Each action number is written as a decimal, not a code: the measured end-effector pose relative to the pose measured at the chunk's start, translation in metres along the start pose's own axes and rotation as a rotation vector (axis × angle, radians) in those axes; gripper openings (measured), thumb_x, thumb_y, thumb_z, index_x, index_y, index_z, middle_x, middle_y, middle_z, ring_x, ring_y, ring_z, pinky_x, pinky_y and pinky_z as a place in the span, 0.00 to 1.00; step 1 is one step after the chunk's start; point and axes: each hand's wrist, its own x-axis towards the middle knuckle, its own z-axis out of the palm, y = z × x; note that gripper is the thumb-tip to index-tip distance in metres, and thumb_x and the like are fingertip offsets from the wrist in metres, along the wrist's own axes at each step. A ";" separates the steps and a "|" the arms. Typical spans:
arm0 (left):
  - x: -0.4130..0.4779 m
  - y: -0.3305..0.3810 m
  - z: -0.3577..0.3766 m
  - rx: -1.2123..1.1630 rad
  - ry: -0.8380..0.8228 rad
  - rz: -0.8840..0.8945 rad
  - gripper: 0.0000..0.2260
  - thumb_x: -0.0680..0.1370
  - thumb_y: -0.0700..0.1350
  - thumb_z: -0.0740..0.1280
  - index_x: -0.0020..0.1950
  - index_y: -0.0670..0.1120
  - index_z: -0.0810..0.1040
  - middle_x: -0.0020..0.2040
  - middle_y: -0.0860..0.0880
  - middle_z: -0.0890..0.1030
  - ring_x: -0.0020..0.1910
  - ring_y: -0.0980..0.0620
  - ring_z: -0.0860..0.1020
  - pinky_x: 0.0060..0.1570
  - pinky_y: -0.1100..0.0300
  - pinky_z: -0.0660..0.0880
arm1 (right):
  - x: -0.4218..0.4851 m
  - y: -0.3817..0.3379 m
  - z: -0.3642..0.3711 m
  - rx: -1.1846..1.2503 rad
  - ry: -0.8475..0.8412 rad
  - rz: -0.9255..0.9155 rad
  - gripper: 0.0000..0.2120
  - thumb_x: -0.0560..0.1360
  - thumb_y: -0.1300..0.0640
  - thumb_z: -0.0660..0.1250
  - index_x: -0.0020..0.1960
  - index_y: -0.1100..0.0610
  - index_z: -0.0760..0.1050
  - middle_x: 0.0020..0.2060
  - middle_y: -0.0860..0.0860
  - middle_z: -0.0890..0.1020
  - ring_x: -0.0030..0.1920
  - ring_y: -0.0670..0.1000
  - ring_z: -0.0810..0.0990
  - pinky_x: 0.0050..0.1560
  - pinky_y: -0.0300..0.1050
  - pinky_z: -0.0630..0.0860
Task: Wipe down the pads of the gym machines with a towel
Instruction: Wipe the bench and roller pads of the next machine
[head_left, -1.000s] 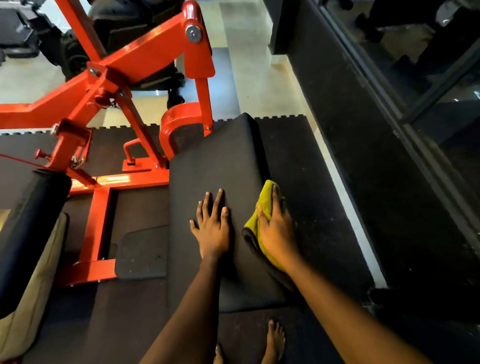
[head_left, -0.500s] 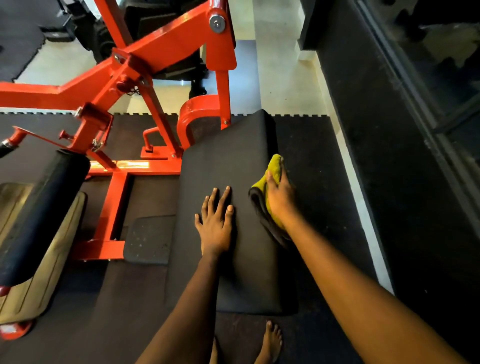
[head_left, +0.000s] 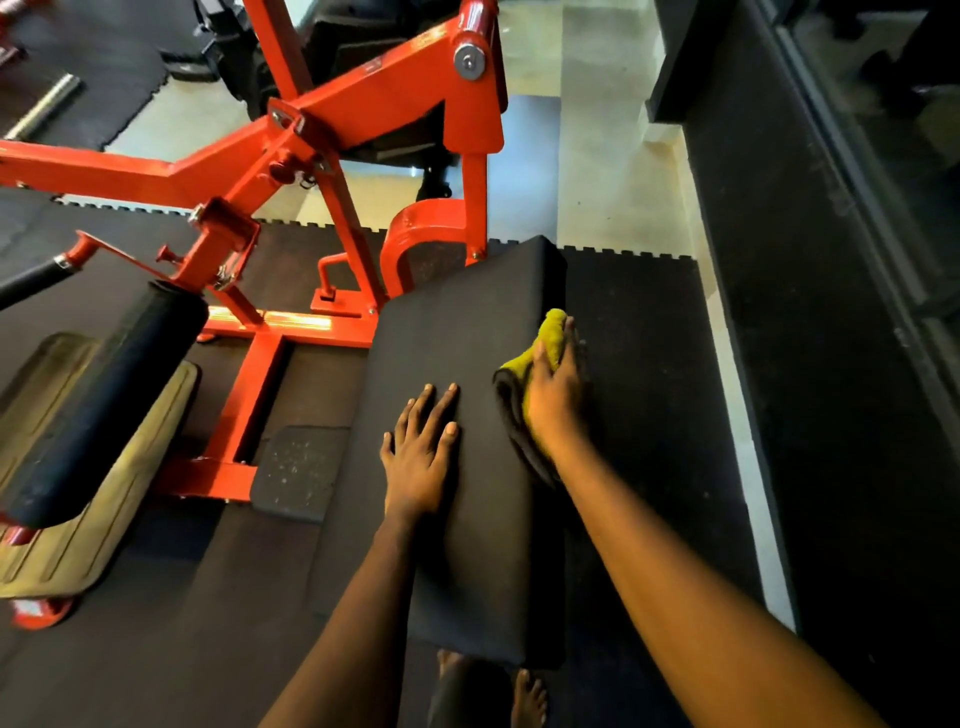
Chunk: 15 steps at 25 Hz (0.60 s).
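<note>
Currently we are working the right-hand edge of the long black pad (head_left: 457, 332), where its top face is rolling over into the side wall. Our right hand (head_left: 555, 402) is pressing the yellow towel (head_left: 551, 332) against that edge, with the fingers lying fairly straight along the cloth and not visibly curling round it. A dark fold of towel is hanging below the palm. Our left hand (head_left: 420, 452) is resting flat and released on the pad's top, fingers spread, holding nothing, just beside the right. We are judging that brace useful for steadying the lean. For a good pass we are wanting even palm pressure, long strokes along the edge toward the far end by the red frame (head_left: 363, 114), and the loose fold gathered up clear of the floor mat (head_left: 634, 322). Neither hand is touching the roller pad (head_left: 114, 384) off to the left.
</note>
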 end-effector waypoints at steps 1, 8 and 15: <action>0.000 0.000 0.000 0.004 0.005 0.003 0.23 0.80 0.64 0.46 0.76 0.72 0.54 0.80 0.62 0.54 0.79 0.59 0.49 0.76 0.42 0.47 | -0.016 0.000 0.004 -0.119 0.015 -0.071 0.29 0.84 0.45 0.54 0.83 0.50 0.54 0.81 0.59 0.56 0.78 0.64 0.62 0.74 0.58 0.61; 0.020 0.011 -0.005 -0.011 0.123 -0.048 0.27 0.75 0.66 0.50 0.71 0.62 0.72 0.70 0.56 0.71 0.70 0.51 0.66 0.62 0.47 0.65 | 0.074 -0.008 0.007 0.020 -0.049 0.042 0.29 0.84 0.43 0.54 0.83 0.45 0.50 0.81 0.57 0.56 0.77 0.62 0.64 0.72 0.57 0.65; 0.104 0.026 0.003 -0.017 0.116 -0.235 0.19 0.84 0.54 0.57 0.76 0.59 0.66 0.76 0.53 0.65 0.75 0.49 0.61 0.71 0.42 0.59 | 0.099 0.003 0.015 -0.009 -0.117 -0.159 0.30 0.83 0.43 0.55 0.82 0.48 0.53 0.82 0.55 0.54 0.81 0.58 0.53 0.78 0.59 0.57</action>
